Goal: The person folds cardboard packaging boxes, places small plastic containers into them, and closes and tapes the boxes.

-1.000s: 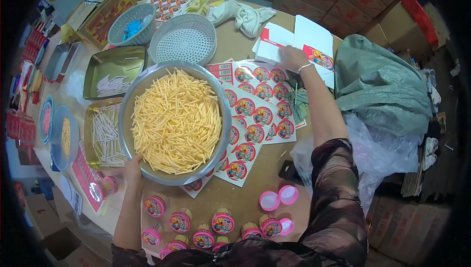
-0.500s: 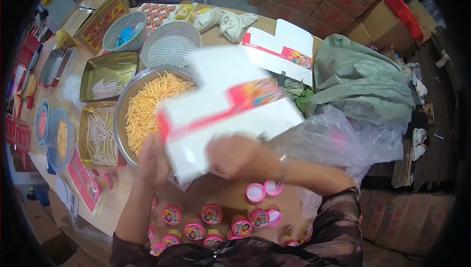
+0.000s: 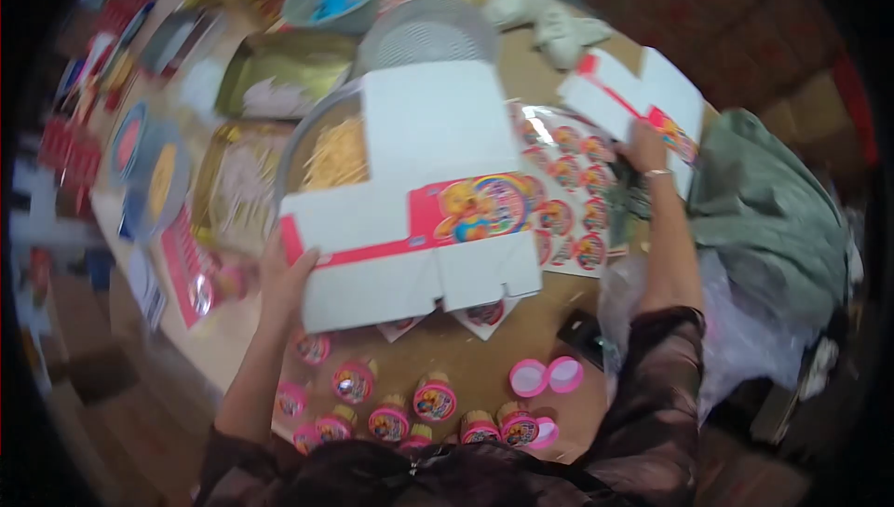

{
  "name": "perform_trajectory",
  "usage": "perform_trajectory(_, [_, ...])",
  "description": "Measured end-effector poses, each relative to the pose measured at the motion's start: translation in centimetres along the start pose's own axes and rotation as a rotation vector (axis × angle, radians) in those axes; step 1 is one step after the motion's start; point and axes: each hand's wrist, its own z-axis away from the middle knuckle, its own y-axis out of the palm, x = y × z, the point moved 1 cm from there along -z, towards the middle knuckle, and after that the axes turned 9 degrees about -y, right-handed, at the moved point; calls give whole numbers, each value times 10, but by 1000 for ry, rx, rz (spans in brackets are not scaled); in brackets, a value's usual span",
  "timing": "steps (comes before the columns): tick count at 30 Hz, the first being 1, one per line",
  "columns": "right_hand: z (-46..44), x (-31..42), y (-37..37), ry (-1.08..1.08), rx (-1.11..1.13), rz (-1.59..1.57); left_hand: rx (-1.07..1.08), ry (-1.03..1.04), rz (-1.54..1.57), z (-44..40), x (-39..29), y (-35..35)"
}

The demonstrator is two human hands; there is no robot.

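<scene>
My left hand (image 3: 287,279) is closed on the left end of a flat, unfolded white carton (image 3: 419,274) with a pink stripe and a cartoon print. The carton tilts over the work table and partly hides a metal bowl of yellow sticks (image 3: 337,158). At the right, my right hand (image 3: 644,147) is closed at the lower edge of a second flat carton (image 3: 675,88); its fingertips are blurred. Between the two cartons lies a sheet of round printed stickers (image 3: 568,181). Several small pink-lidded jars (image 3: 435,400) stand near my body.
Pink lids (image 3: 529,378) and a dark object (image 3: 582,332) lie to the right of the jars. Behind are a perforated grey basket (image 3: 428,37) and gold tins (image 3: 279,65) of pale sticks. A green sack (image 3: 759,190) and clear plastic (image 3: 726,321) occupy the right side.
My right hand has left the first carton and reached right to the second one. The first carton is now steadier, held by my left hand alone. The sticker sheet has come into view.
</scene>
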Motion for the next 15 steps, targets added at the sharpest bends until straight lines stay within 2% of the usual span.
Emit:
perform_trajectory(3, [9,-8,-24,-50,18,23,-28,-72,19,9,-33,10])
perform_trajectory(5, [10,-12,-38,-62,127,65,-13,3,262,13,-44,14])
perform_trajectory(7, [8,-14,-48,-76,302,176,29,41,318,19,-49,13])
perform_trajectory(8, [13,7,-55,-101,307,168,7,28,312,28,-55,12])
perform_trajectory(10, [30,66,-73,-103,-27,-401,46,52,312,40,-68,11])
perform_trajectory(12, [60,160,-134,-68,177,-1288,25,139,224,49,-79,11])
perform_trajectory(13, [69,201,-142,185,269,-1536,-13,224,132,53,-83,10])
perform_trajectory(15, [99,251,-150,4,-18,-1205,-107,403,-60,67,-88,7])
